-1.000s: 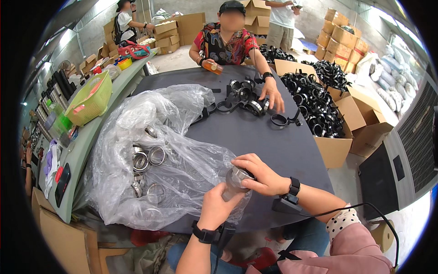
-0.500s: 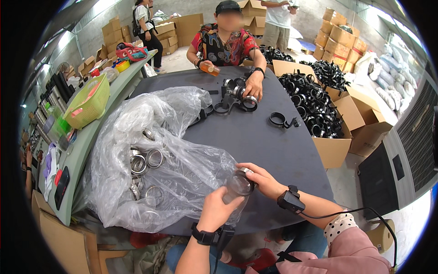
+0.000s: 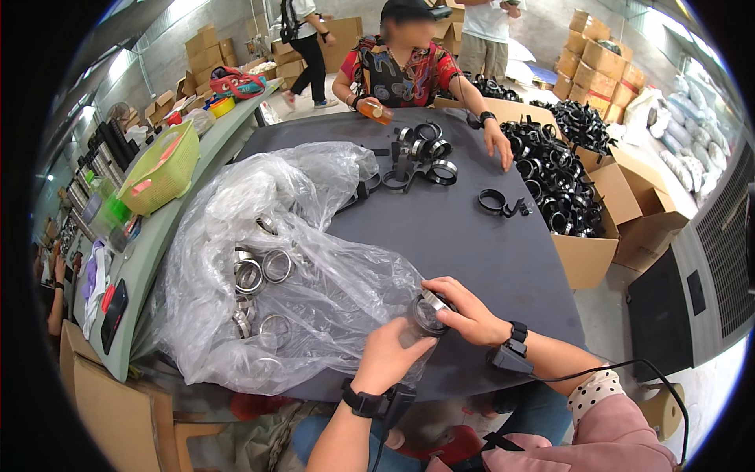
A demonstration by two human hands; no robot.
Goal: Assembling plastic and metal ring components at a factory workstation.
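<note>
Near the front of the dark table, both my hands are closed around a metal ring with a black band [image 3: 429, 313]. My right hand [image 3: 469, 313] grips its right side, with the thumb pressed on the rim. My left hand [image 3: 391, 355] holds it from the lower left, thumb stretched along the near side. Clear plastic shows under the ring; whether it is part of the bag or a separate clear piece I cannot tell. Left of my hands spreads a large clear plastic bag [image 3: 212, 208], with several loose shiny metal rings [image 3: 278, 266] in it.
Across the table [image 3: 464, 244], a co-worker [image 3: 405, 71] holds an amber bottle [image 3: 376, 112]. Black and metal clamps [image 3: 425, 149] lie near them, one black clamp [image 3: 493, 201] apart. A box of black clamps [image 3: 582, 250] stands right; a green basket [image 3: 161, 177] sits on the left bench.
My hands keep hold of the ring, which is slightly tilted differently. The co-worker's free hand has left the clamps and moved right to the table edge. A person in the background has stepped right.
</note>
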